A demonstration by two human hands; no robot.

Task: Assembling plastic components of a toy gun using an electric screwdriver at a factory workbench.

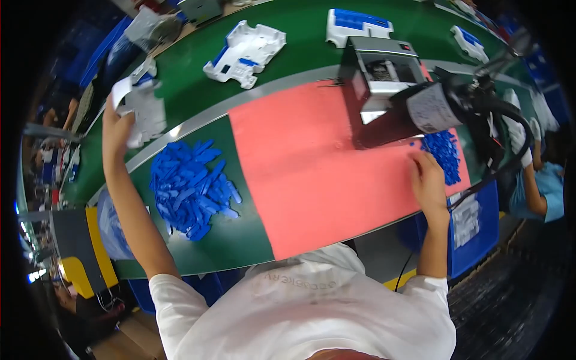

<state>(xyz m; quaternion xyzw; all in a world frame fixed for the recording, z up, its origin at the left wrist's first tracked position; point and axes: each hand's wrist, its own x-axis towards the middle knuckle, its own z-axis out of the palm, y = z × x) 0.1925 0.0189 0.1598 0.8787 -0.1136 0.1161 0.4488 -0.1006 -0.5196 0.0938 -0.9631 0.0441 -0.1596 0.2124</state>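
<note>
At the far left, my left hand (116, 129) reaches over the green conveyor belt, its fingers closed on the edge of a white plastic housing (150, 111). A pale flat piece of it stands up by the fingertips. My right hand (429, 177) is low over the pink mat (300, 174), with fingers curled together beside a pile of small blue parts (443, 157). Whatever sits between those fingertips is too small to make out. Long blue plastic strips (189, 186) lie heaped on the green table, right of my left forearm.
A grey metal box machine (384, 66) and a dark cylinder with a paper label (429, 111) stand at the mat's back right. More white-and-blue housings (249, 54) lie on the belt (300, 18). Below right is a blue bin (474, 228); a co-worker's arm (531, 189) shows beyond.
</note>
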